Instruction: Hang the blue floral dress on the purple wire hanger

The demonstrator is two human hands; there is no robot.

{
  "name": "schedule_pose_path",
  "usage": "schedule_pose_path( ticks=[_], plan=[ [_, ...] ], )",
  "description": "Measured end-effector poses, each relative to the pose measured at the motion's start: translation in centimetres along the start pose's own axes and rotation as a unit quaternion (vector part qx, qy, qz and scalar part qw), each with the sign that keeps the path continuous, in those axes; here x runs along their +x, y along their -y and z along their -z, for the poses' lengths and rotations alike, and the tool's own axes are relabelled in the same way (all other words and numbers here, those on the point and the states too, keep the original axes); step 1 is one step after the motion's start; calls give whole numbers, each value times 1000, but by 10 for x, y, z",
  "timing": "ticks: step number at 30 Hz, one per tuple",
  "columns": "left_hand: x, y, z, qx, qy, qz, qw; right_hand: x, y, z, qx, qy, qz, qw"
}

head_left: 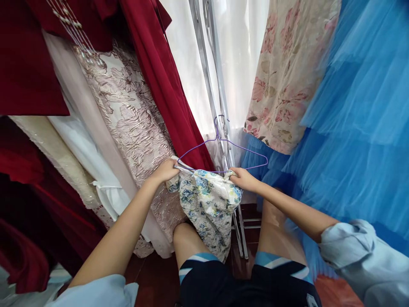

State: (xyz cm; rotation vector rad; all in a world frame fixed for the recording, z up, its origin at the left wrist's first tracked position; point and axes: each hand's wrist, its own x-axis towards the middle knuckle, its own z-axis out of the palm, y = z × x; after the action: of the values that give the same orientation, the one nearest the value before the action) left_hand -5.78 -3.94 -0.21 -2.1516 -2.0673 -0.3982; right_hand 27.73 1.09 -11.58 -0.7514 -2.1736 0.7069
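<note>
A white dress (207, 204) with a blue and yellow floral print hangs between my two hands, in front of my knees. My left hand (168, 170) is closed on its left shoulder edge, right at the left end of a thin purple hanger (197, 147). On the other side my right hand (244, 178) pinches the dress's right shoulder edge, just under the hanger's bottom bar. The hanger's right end sticks out bare past my right hand. Its hook points up, in front of a metal rack post. Whether the hanger's left end sits inside the garment is hidden by my fingers.
Dark red garments (162, 85) and a pink brocade dress (128, 111) hang at the left. To the right are a beige floral garment (284, 85) and a blue tulle dress (358, 128). A metal rack (209, 64) stands ahead, before a white curtain (243, 51).
</note>
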Motion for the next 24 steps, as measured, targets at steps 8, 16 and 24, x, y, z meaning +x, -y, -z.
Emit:
schedule_pose_path(
  ticks=[8,16,24],
  plan=[
    [0,-47,13,-29,-94,-190,977,-6,18,8,-132,36,-20,990],
    [26,-71,10,-161,-195,-131,959,-20,13,20,-92,-92,-10,991],
    [20,-81,-5,-211,-234,-116,942,-13,-49,84,5,-405,-82,911]
  ],
)
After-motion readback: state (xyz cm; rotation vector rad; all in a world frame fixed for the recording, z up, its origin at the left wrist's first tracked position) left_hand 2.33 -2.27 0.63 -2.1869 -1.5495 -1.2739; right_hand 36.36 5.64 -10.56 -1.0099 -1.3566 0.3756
